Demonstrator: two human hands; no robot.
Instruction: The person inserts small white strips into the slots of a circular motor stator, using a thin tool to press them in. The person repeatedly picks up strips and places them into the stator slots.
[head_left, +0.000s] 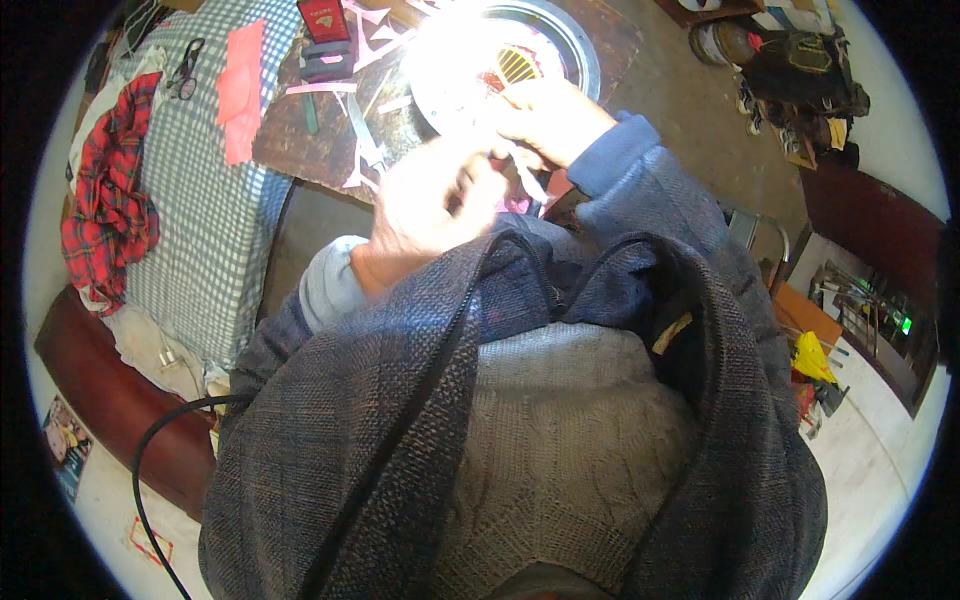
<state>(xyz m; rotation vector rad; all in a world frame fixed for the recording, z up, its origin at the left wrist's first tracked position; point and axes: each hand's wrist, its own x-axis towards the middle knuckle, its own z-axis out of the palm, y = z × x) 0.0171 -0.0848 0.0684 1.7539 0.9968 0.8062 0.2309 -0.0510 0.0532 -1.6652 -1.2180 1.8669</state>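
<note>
The left grip [432, 195] curls its fingers beside the right grip [552, 118], both low over the near edge of the bench [283, 143]; glare hides whether either is clenched on anything. A pale strip [527, 182] shows just below and between them. Beyond, a striped yellow piece [518, 64] lies in a round tray [591, 70]. Farther left are a dark block [327, 63], a red box [324, 20] and, on checked cloth [195, 235], pink sheets [240, 100] and eyeglasses [187, 72].

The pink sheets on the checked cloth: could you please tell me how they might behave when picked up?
The pink sheets would probably be light and bend easily, since they look thin and paper-like. They may slide apart, as they seem to overlap with no visible fastening.
</note>
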